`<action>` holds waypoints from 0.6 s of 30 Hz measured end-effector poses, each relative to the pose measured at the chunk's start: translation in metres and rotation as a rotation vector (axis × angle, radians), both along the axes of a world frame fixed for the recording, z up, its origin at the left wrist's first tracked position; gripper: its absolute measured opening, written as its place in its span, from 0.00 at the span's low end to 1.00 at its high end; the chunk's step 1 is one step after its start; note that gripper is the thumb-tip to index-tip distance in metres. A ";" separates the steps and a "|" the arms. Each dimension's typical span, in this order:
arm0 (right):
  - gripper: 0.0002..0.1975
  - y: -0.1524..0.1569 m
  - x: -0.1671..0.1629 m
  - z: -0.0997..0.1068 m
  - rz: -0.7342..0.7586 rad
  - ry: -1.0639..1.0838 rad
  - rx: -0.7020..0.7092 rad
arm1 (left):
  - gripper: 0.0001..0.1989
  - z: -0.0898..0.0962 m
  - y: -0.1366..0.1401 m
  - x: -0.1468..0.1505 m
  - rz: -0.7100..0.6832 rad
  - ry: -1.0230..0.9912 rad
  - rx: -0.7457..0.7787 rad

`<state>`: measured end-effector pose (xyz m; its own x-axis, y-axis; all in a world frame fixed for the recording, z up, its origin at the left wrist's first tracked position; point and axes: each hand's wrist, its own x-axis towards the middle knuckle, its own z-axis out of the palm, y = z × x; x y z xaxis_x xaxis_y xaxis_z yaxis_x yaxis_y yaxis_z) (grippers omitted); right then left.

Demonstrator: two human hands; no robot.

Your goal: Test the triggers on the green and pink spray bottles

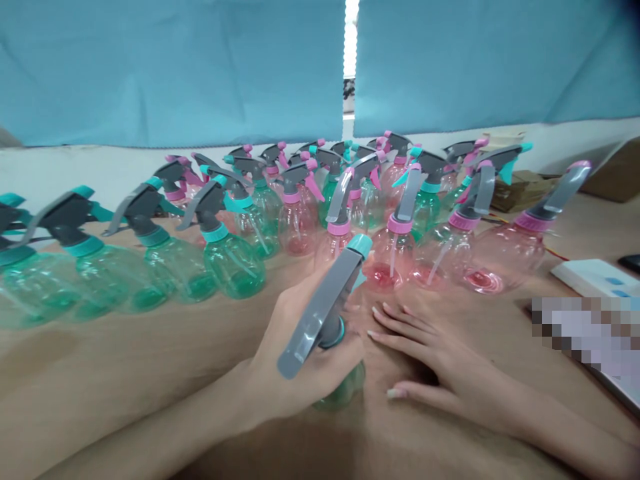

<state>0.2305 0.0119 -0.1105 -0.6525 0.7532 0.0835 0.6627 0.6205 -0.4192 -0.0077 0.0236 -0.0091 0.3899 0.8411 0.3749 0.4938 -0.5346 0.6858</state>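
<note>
My left hand is wrapped round a green spray bottle near the middle of the table. Its grey trigger head with a turquoise nozzle rises above my fingers and points away from me. Most of the bottle's body is hidden by the hand. My right hand lies just right of the bottle, palm down with fingers stretched out, holding nothing. Directly beyond the hands stand pink spray bottles with grey heads and pink collars.
Green spray bottles form a row on the left. Behind them, more pink and green bottles stand close together. At right are a white box-like object, a blurred-out flat item and cardboard boxes. A blue curtain hangs at the back.
</note>
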 end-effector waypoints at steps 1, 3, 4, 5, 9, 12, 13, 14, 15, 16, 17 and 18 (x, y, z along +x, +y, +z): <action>0.35 0.000 0.000 0.000 -0.001 0.004 -0.003 | 0.08 0.001 -0.001 0.000 -0.006 -0.022 -0.024; 0.35 0.000 0.000 0.001 0.001 0.009 -0.013 | 0.10 0.003 -0.002 0.001 -0.029 -0.064 -0.091; 0.35 0.000 0.000 0.002 0.001 0.008 -0.016 | 0.10 0.005 -0.003 0.001 -0.031 -0.072 -0.109; 0.35 0.000 0.000 0.002 0.001 0.009 -0.019 | 0.10 0.006 -0.003 0.001 -0.036 -0.073 -0.125; 0.35 0.000 -0.001 0.003 -0.004 0.035 -0.017 | 0.10 0.008 -0.003 0.001 -0.020 -0.072 -0.157; 0.35 0.000 -0.001 0.003 -0.002 0.032 -0.019 | 0.10 0.008 -0.003 0.002 -0.021 -0.057 -0.146; 0.35 0.000 -0.002 0.003 -0.002 0.021 -0.020 | 0.10 0.008 -0.004 0.002 -0.027 -0.055 -0.147; 0.35 0.001 -0.002 0.003 0.000 0.009 -0.020 | 0.10 0.008 -0.004 0.002 -0.029 -0.055 -0.153; 0.35 0.001 -0.002 0.003 0.003 -0.002 -0.020 | 0.11 0.009 -0.004 0.002 -0.031 -0.058 -0.158; 0.35 0.001 -0.002 0.003 0.004 -0.009 -0.018 | 0.11 0.009 -0.003 0.002 -0.035 -0.061 -0.158; 0.35 0.001 -0.002 0.003 0.006 -0.011 -0.017 | 0.11 0.009 -0.003 0.002 -0.037 -0.063 -0.154; 0.35 0.000 -0.002 0.003 0.007 -0.005 -0.016 | 0.11 0.009 -0.003 0.002 -0.036 -0.064 -0.149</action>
<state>0.2281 0.0124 -0.1071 -0.6582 0.7498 0.0678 0.6606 0.6184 -0.4257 -0.0062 0.0208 -0.0002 0.3999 0.8753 0.2721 0.4289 -0.4410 0.7884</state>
